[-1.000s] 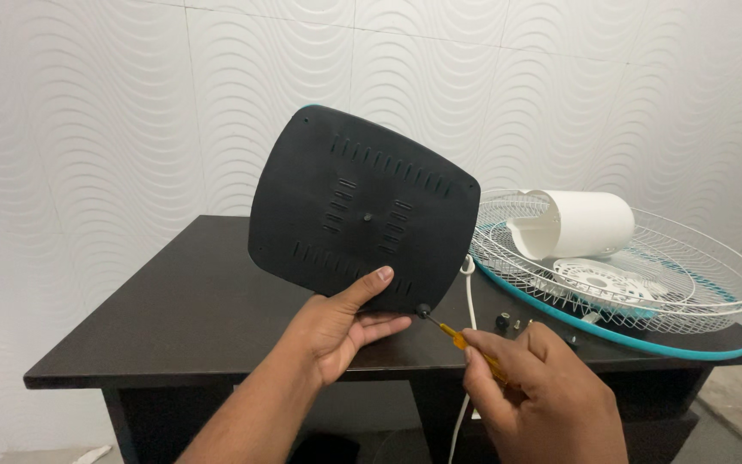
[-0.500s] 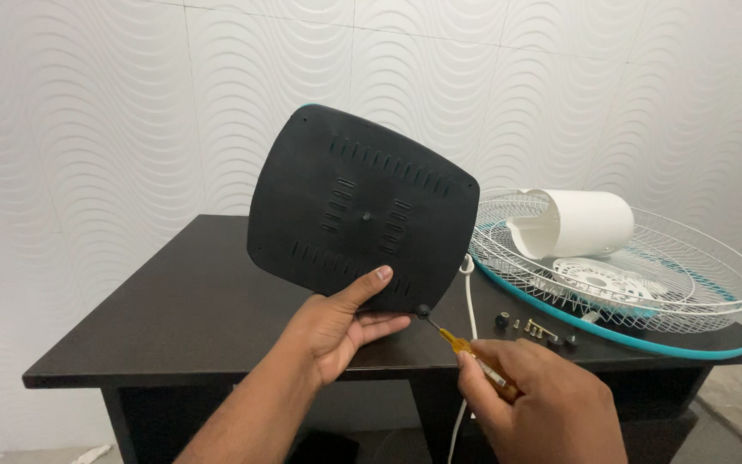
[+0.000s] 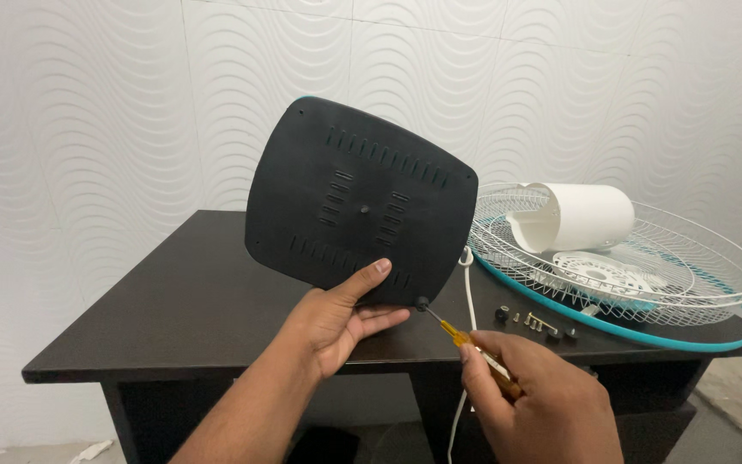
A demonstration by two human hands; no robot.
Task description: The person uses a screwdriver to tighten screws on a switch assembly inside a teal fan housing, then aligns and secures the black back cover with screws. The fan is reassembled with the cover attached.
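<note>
- Head view shows the black base plate (image 3: 361, 202) held upright above the dark desk (image 3: 173, 301), underside facing the camera, tilted slightly to the right.
- Compared with a second ago, the plate sits in almost the same spot and the screwdriver (image 3: 474, 344) tip remains at the screw hole on the plate's lower right corner; the right hand has slid a little lower and further right, so more of the yellow shaft shows. I judge the work at that corner screw to be ongoing, not finished.
- Left hand (image 3: 337, 318) grips the plate's bottom edge, thumb pressed up on the underside, fingers wrapped behind it, forearm rising from the lower left.
- Right hand (image 3: 543, 399) is closed around the screwdriver's handle, the tool angled up and left toward the corner, wrist low at the frame's bottom edge.
- Beside it on the desk lie small screws and fittings (image 3: 536, 320), a white cord (image 3: 469, 283), and a white wire fan guard (image 3: 646, 275) with a teal rim carrying a white motor housing (image 3: 581, 215).
</note>
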